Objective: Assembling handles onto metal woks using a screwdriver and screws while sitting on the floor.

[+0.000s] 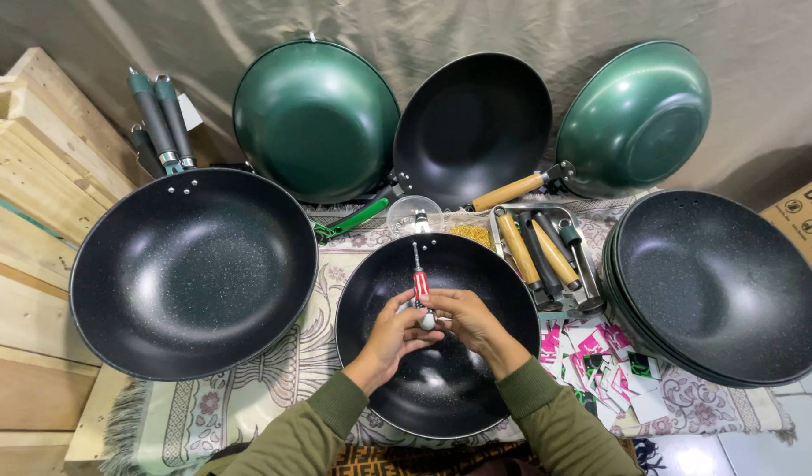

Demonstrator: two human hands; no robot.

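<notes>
At lower centre, a red-handled screwdriver (pixel 421 284) is gripped by both the left hand (pixel 390 333) and right hand (pixel 466 319), pressed together over a black pan (pixel 437 335); the speckled coating could be scratched by a slipping tip.

a: where is there room to move?

b: inside the middle black pan (pixel 441 370), its near half is bare. both hands, left hand (pixel 390 335) and right hand (pixel 472 322), meet over its centre.

a: what hems it in?

b: the big black wok (pixel 194 273) just beside it on the left, a metal tray of handles (pixel 547 251) and scattered pink cards (pixel 600 361) on the right, then stacked black woks (pixel 719 286). behind, a small glass (pixel 413 211) and three pans leaning on the cloth wall (pixel 472 128). a bare strip of patterned mat (pixel 247 405) lies near-left.
</notes>
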